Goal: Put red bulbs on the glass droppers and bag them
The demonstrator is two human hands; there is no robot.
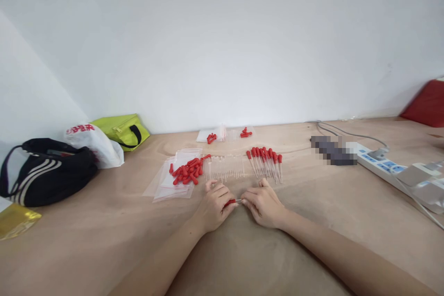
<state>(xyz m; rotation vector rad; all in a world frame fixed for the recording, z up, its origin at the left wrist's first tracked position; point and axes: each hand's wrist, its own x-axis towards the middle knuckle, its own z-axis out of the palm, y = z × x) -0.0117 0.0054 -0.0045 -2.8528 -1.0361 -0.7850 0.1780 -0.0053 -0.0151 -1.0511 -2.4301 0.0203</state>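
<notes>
My left hand (215, 204) is closed on a red rubber dropper bulb (230, 202). My right hand (264, 204) pinches a thin glass dropper tube (238, 200), whose short visible end meets the bulb's mouth. How deep the tube sits in the bulb I cannot tell. Just beyond my hands lies a row of clear glass tubes (225, 167). To their left, a heap of loose red bulbs (187, 171) rests on clear plastic zip bags (163, 187). On the right side of the row lie several droppers with red bulbs on their tubes (265, 159).
Near the wall lie bags with red bulbs (211, 138) and more bulbs (246, 132). At left are a black bag (52, 171), a white plastic bag (100, 145) and a lime-green bag (125, 129). A power strip (381, 164) with plugs and cables occupies the right.
</notes>
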